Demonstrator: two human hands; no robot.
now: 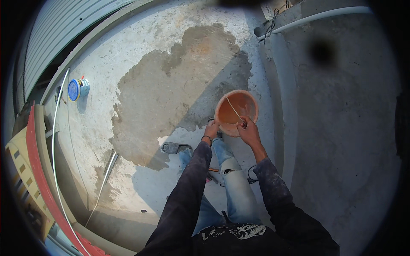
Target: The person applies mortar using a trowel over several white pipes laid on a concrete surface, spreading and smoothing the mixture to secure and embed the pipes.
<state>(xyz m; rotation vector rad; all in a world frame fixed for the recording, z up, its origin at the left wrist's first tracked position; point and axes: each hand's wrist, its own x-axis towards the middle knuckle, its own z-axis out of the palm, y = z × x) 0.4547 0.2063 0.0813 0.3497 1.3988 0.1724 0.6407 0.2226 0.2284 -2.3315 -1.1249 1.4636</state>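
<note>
An orange bucket is tilted so that its mouth faces up toward me, beside my legs. Its inside looks wet, but how much liquid it holds is hard to see. My left hand is closed on the bucket's left rim. Over the near rim, my right hand is closed on a thin, pale, slightly curved rod. That rod crosses the mouth to the far rim; whether it is the bucket's handle or a loose stick, I cannot tell.
A large wet patch darkens the pale concrete floor ahead. A white tub with a blue lid stands at left, near a long white pipe. A low concrete ledge runs along the right. Orange-handled pliers or similar lie by my legs.
</note>
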